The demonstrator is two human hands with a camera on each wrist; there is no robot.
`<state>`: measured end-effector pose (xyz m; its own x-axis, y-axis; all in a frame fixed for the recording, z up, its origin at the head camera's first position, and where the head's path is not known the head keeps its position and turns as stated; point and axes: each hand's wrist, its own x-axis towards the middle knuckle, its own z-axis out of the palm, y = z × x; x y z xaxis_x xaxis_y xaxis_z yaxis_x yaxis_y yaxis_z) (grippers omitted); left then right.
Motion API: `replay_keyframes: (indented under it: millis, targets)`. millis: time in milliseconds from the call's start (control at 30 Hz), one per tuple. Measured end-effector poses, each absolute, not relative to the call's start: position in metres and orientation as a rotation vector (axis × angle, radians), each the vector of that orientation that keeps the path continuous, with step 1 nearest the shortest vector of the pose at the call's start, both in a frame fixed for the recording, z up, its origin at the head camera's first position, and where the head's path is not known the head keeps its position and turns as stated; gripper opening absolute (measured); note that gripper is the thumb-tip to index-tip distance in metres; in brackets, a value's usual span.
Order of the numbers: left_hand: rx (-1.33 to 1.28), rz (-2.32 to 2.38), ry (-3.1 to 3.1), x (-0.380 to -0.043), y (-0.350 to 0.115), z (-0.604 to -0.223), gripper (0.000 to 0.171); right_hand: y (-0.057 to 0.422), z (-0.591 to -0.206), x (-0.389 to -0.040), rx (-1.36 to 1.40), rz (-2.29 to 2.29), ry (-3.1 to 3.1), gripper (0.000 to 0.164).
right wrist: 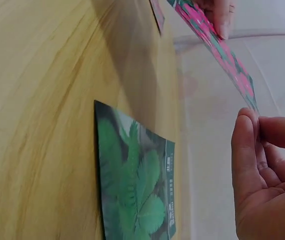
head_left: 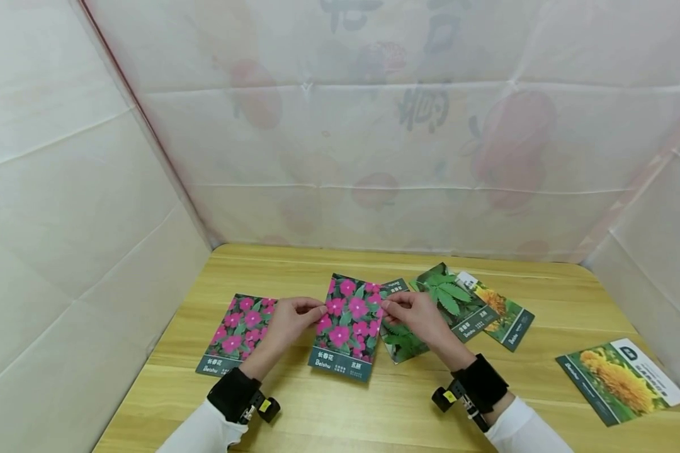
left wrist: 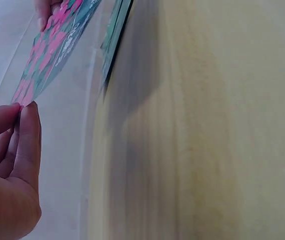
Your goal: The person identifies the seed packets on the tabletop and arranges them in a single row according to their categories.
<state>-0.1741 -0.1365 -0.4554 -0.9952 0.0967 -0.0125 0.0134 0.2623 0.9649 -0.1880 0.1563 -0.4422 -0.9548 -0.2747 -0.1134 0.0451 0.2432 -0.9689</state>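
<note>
Pink pkt [head_left: 347,314], head view: held btwn both hands, L hand [head_left: 291,322] pinching its L edge, R hand [head_left: 422,318] its R edge. 2nd pink pkt [head_left: 232,336] on surface [head_left: 408,415] to L. To R, 2 leaf pkts [head_left: 450,299], yellow pkt [head_left: 510,314] partly under one; other yellow pkt [head_left: 617,380] far R. L wrist view: L hand clamped on pkt edge, pkt up off surface. R wrist view: R hand same, opp. edge; leaf pkt lies nearby.
</note>
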Motion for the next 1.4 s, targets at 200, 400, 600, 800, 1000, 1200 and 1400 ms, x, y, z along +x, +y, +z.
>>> replay_keyframes:
  millis: [200,400,600,800,1000,1200,1400]
  targets:
    - [0.062,1.781,2.496,-0.172,-0.154,-0.459,0.014,0.158,-0.443,-0.188,-0.2,-1.774,2.271,0.033]
    - [0.031,1.709,2.552,-0.168,-0.177,-0.46,0.017,0.161,-0.444,-0.187,-0.176,-1.784,2.292,0.037]
    - [-0.014,1.619,2.612,-0.163,-0.192,-0.46,0.017,0.162,-0.444,-0.185,-0.183,-1.789,2.297,0.038]
    - [0.024,1.417,2.748,-0.16,-0.199,-0.46,0.017,0.162,-0.444,-0.185,-0.183,-1.802,2.284,0.036]
    - [0.058,1.245,2.873,-0.158,-0.205,-0.461,0.01,0.162,-0.446,-0.186,-0.194,-1.798,2.289,0.036]
    - [0.058,1.154,2.92,-0.158,-0.209,-0.462,0.009,0.161,-0.445,-0.186,-0.209,-1.794,2.296,0.036]
    - [0.082,1.009,3.029,-0.159,-0.207,-0.462,0.008,0.162,-0.446,-0.187,-0.207,-1.793,2.299,0.037]
